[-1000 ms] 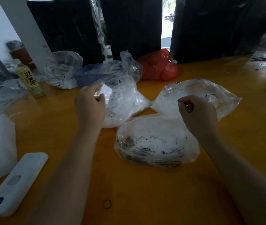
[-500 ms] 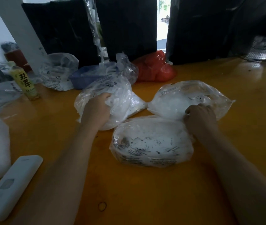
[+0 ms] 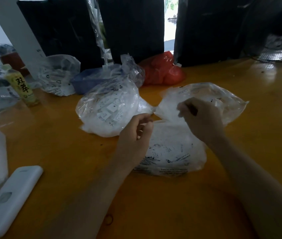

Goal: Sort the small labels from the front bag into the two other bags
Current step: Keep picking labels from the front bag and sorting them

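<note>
A person's left hand [image 3: 135, 133] and right hand [image 3: 201, 118], fingers curled, each pinch small white labels above the clear plastic front bag [image 3: 174, 150] on the orange table [image 3: 68, 144].

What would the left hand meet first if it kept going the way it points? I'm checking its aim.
Probably the left rear bag, lying just beyond the left hand; depth is uncertain.

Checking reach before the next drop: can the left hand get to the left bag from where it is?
Probably yes. The left hand hovers over the front bag, right beside the left bag, with nothing between them. Whether the bag's mouth is open toward it is unclear.
</note>
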A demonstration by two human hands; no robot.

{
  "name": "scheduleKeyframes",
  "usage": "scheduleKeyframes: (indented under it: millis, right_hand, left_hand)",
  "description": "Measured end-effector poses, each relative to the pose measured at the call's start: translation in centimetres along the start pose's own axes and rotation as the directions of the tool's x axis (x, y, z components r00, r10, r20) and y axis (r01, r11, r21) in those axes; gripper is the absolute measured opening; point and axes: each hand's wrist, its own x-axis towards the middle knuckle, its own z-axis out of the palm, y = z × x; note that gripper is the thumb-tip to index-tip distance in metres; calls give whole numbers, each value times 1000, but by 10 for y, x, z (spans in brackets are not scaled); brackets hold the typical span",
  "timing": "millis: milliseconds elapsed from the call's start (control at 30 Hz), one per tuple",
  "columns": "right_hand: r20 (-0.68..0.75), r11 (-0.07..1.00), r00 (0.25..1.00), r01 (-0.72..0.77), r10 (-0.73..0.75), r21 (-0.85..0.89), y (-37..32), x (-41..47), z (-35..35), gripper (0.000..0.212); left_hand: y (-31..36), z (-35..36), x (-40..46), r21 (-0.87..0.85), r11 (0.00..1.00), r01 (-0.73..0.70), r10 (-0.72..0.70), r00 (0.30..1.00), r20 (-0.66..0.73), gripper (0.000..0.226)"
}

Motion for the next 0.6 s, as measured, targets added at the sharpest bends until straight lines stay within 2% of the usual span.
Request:
scheduleKeyframes:
  millis: [67, 133, 167, 200, 300, 367, 467, 533, 600]
  right_hand:
    - [171, 989, 985, -36, 11, 145, -10, -6, 3, 19]
    - [284, 983, 959, -52, -1, 178, -17, -11, 7, 21]
    - [329, 986, 944, -46, -11, 163, -20, -13, 9, 24]
    - [369, 989, 929, -34, -21, 143, -22, -14, 11, 26]
    - [440, 988, 897, -25, -45, 153, -24, -16, 15, 28]
    - [440, 989, 897, -24, -44, 148, -23, -15, 15, 28]
    - [349, 988, 937, -35, -19, 148, -19, -13, 12, 28]
    - [145, 994, 987, -75, 64, 74, -7, -5, 7, 29]
    - [-81, 982, 984, -164, 156, -94, 11, 7, -1, 29]
  left_hand:
    - [-3, 3, 2, -140, 974, 176, -167, 983, 79, 66]
    - [-8, 6, 2, -257, 930, 262, -239, 964, 119, 86]
    - [-11, 6, 2, -330, 900, 285, -253, 958, 137, 88]
    - [-14, 6, 4, -400, 865, 303, -265, 953, 149, 82]
    - [-20, 3, 8, -585, 742, 328, -328, 938, 111, 35]
    - [-19, 2, 9, -708, 625, 328, -368, 924, 103, 21]
    - [-17, 0, 9, -797, 519, 311, -399, 912, 96, 12]
    - [-15, -1, 10, -811, 491, 317, -419, 902, 99, 11]
    - [-14, -3, 8, -807, 486, 334, -426, 898, 115, 9]
